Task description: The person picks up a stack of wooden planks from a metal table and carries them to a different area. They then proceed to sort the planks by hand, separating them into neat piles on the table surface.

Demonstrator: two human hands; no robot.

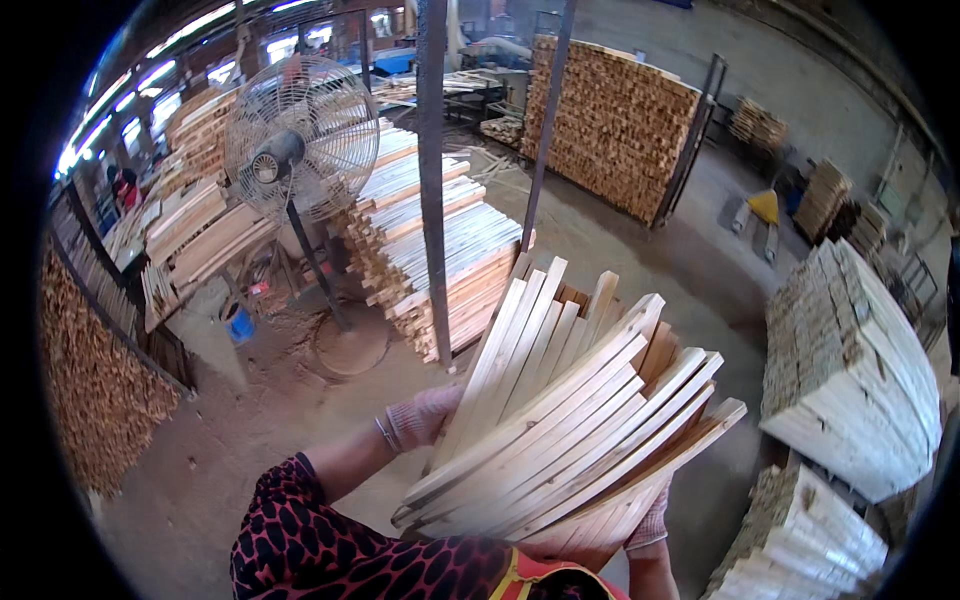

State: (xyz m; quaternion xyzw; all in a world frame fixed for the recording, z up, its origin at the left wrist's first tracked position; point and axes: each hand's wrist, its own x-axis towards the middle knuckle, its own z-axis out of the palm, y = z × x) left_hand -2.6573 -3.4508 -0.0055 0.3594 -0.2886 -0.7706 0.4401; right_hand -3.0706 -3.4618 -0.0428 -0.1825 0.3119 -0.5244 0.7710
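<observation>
A big armful of pale wooden strips fans out in front of my chest, their far ends uneven and pointing away to the right. My left hand, in a light knitted glove, presses against the left side of the bundle; its fingertips disappear behind the wood. On the right my gloved right hand supports the bundle from its lower side, mostly covered by the strips. The near ends of the strips lean against my patterned clothing.
A fan on a pole stands ahead left, beside a stack of strips and upright metal posts. Tall wood stacks rise at the back. White-sided stacks flank the right. A blue bucket sits left.
</observation>
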